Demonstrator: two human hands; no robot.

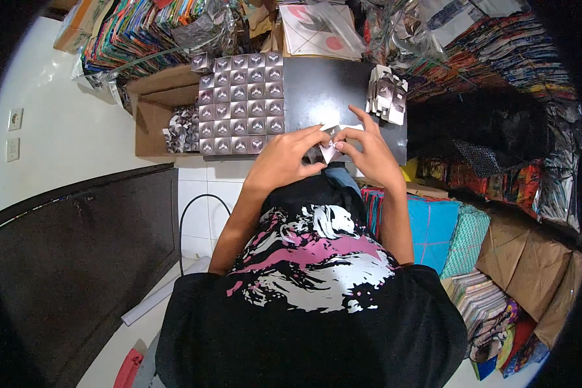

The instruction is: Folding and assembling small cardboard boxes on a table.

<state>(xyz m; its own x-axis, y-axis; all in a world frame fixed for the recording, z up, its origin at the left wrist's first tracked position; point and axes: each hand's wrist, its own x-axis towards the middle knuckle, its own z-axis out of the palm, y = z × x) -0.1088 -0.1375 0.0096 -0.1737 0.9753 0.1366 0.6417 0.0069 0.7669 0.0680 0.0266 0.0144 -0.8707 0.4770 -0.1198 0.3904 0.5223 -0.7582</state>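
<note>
In front of my body, at the near edge of the dark tabletop [317, 84], a small folding carton [330, 154] is held between both hands. It has white inner flaps and a grey printed outside, with its flaps partly spread. My left hand [291, 152] grips its left side, thumb low and fingers above. The thumb and a bent finger of my right hand [370, 152] pinch its right side; another finger points up and away. Part of the carton is hidden behind my fingers. Folded grey boxes [239, 107] stand in tight rows left of my hands.
Flat unfolded cartons [388, 94] are piled at the table's right end. A cardboard box [150, 123] with small cartons [182, 129] stands left. Stacked plastic packs [126, 48] and a white printed sheet [320, 32] lie behind. Blue wrapped bundles [427, 226] crowd my right side.
</note>
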